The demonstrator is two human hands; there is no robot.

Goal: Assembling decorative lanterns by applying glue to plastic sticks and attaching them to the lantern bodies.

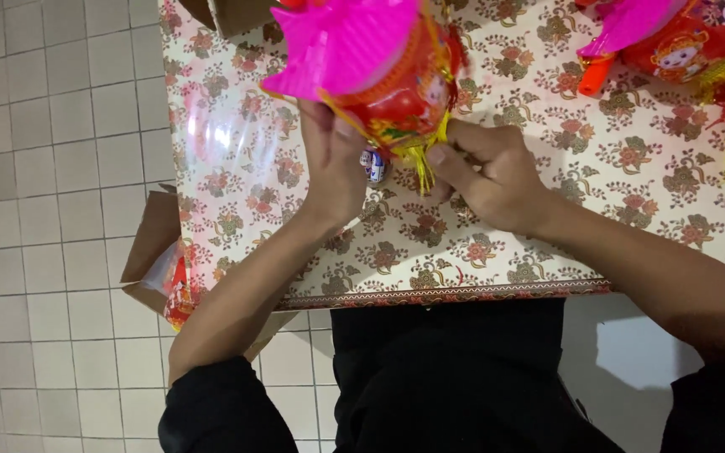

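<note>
Right now both hands meet at the lower end of a pink-and-red paper lantern (371,71), which is held up over the floral worktop (237,151) near its front edge. The left hand (333,164) is closed around the lantern's red underside, thumb and fingers pressed against the printed body to steady it. The right hand (492,176) is pinched shut on the yellow tassel (421,164) that hangs from the lantern's base, fingertips gathered at the strands. A small blue-and-white object (373,165) sits between the two hands just under the lantern; it may be a small fitting or battery piece, though the view is too poor to be sure.

As for progress, the lantern's pink top is already spread open and the body looks formed, so the work appears to be at the stage of the bottom fittings, with the tassel not yet clearly settled. More finished-looking lanterns (673,42) lie at the far right of the worktop, which suggests several are done. An open cardboard box (157,243) with red goods in it stands on the tiled floor (52,210) beside the worktop's left edge.
</note>
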